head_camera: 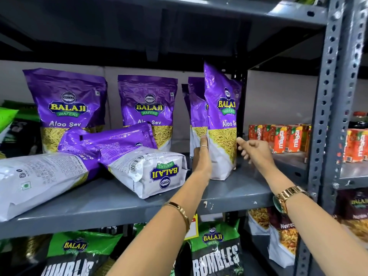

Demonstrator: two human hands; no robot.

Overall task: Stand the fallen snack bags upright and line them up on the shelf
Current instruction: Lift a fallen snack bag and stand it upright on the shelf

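We press left hand (pixel 201 158) flat against left side of upright purple bag (pixel 221 124), fingers (pixel 203 142) together, extended. Right hand (pixel 256 152) just right of same bag, fingers loosely curled, not touching it that we can tell. Bag stands on grey shelf (pixel 123 204). Two fallen bags (pixel 147 166) lie left of it; two standing bags (pixel 147 104) behind those.
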